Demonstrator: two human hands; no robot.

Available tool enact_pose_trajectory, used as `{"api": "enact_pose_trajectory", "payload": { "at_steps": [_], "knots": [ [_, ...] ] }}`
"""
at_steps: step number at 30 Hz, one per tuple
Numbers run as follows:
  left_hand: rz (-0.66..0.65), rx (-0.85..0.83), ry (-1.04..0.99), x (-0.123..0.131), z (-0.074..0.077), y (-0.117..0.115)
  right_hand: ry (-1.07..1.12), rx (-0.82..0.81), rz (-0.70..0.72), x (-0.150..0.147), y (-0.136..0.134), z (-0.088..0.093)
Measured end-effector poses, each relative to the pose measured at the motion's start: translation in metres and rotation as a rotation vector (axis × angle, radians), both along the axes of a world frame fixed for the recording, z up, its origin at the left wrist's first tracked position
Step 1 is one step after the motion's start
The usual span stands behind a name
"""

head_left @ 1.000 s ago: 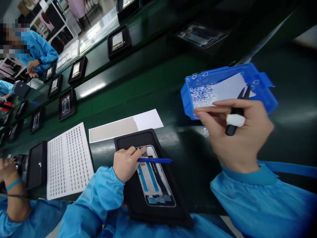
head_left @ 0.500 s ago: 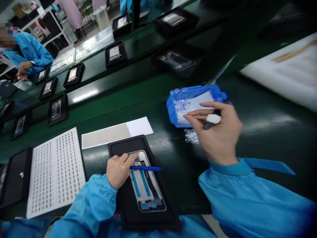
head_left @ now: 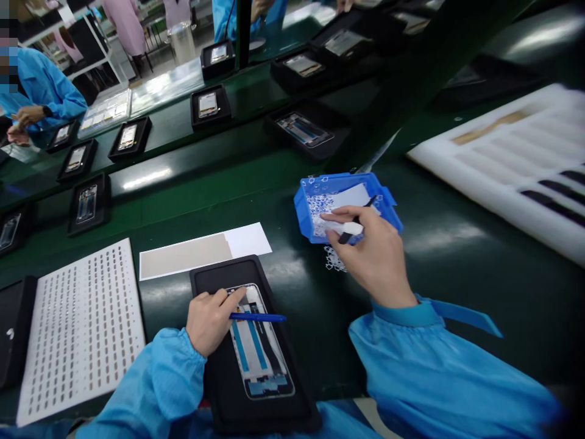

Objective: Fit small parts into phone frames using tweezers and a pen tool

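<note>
My left hand is closed around a slim blue pen-like stick. Its fingertips rest on the top end of an opened phone frame with blue strips inside. The frame lies in a black tray in front of me. My right hand grips a black stick with a white faceted piece on it. That hand is over the front of a blue bin, which holds many small clear-white ring-like pieces. A pale smear shows at its fingertips, too blurred to name.
More ring-like pieces lie before the bin. A white strip card and a board of small parts are to the left. White foam sits at right. Trays with phone parts line the belt; a co-worker is far left.
My view has shifted a little, so most things sit further left. My right hand has moved in, its fingertips now close together over the bin. The left hand still rests on the phone frame.
</note>
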State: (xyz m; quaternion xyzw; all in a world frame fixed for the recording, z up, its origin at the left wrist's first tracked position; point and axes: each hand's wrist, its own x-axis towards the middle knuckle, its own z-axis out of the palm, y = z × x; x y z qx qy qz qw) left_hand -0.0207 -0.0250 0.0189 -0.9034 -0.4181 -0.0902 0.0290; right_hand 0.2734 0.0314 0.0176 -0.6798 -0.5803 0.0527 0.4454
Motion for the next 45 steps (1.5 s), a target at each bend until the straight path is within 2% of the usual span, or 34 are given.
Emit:
{"api": "enact_pose_trajectory", "payload": {
  "at_steps": [5, 8, 12, 15, 19, 23, 29, 45],
  "knots": [
    [0.012, -0.137, 0.093, 0.003, 0.004, 0.0, 0.245, 0.18, -0.056, -0.017, -0.007, 0.015],
    [0.029, -0.254, 0.159, 0.006, 0.01, 0.0, 0.433, 0.226, -0.016, -0.034, -0.014, 0.024],
    [0.079, -0.367, 0.142, 0.009, 0.022, 0.007, 0.609, -0.021, 0.183, -0.057, -0.02, 0.023],
    [0.159, -0.317, 0.058, 0.008, 0.03, 0.024, 0.695, -0.203, 0.336, -0.072, -0.013, 0.015],
    [0.247, -0.216, 0.052, 0.009, 0.031, 0.058, 0.679, -0.316, 0.396, -0.089, 0.013, -0.002],
    [0.192, -0.278, 0.134, 0.012, 0.023, 0.078, 0.639, -0.353, 0.353, -0.104, 0.037, -0.013],
    [0.176, -0.294, 0.181, 0.013, 0.018, 0.079, 0.636, -0.315, 0.262, -0.113, 0.043, -0.016],
    [0.161, -0.29, 0.208, 0.012, 0.019, 0.078, 0.654, -0.369, 0.317, -0.11, 0.044, -0.022]
  ]
}}
